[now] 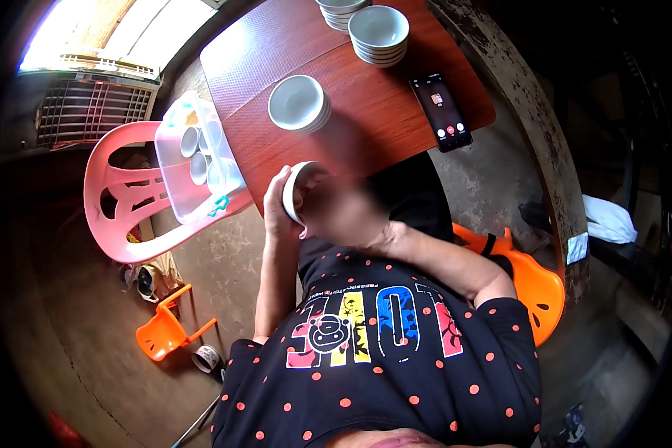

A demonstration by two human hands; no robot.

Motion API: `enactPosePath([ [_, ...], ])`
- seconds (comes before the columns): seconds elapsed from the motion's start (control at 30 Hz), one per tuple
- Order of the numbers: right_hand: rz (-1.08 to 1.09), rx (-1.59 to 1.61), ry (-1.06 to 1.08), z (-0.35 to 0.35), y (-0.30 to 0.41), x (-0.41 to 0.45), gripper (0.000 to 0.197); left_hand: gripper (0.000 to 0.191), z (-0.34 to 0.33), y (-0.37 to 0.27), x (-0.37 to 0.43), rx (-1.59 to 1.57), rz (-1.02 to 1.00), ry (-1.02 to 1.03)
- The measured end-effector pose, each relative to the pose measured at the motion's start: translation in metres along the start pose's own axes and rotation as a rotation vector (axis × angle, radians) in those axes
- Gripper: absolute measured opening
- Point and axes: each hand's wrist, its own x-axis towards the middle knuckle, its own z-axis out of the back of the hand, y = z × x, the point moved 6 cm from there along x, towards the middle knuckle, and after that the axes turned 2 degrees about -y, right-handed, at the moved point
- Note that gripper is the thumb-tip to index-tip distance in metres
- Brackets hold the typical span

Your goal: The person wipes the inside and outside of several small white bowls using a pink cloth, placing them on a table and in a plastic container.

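A white bowl (292,196) is tilted on its side in front of my body, just off the table's near edge. My left hand (276,208) grips it from the outer left side. My right hand (358,221) reaches to the bowl's open side, but a blur covers most of it, so its fingers and anything in them are hidden. A small pink edge (304,232) shows under the bowl; I cannot tell what it belongs to. Beyond my hands, a stack of white bowls (297,103) stands upright on the reddish-brown wooden table (246,151).
Two more bowl stacks (378,33) (341,14) stand at the table's far side. A lit smartphone (440,112) lies near the right edge. On a pink plastic chair (103,213) sits a clear plastic box (175,185) holding several cups. An orange chair (540,297) is at right.
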Motion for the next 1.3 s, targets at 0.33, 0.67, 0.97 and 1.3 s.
enactPosePath([
  [0.33,-0.535,0.568,-0.087,-0.009,-0.004,-0.001,0.018,0.044,-0.024,-0.018,-0.013,0.687,-0.737,-0.156],
  [0.67,-1.125,1.386,-0.232,-0.007,-0.028,0.007,0.033,0.053,-0.037,-0.020,-0.032,1.039,-1.030,-0.185],
  [0.97,-0.017,0.276,-0.091,0.024,0.013,0.020,0.022,0.055,-0.030,-0.003,-0.017,-0.253,0.124,-0.029],
  [1.3,-0.943,1.022,-0.180,-0.001,-0.042,-0.004,0.021,0.070,-0.047,-0.018,-0.036,0.825,-0.747,-0.020],
])
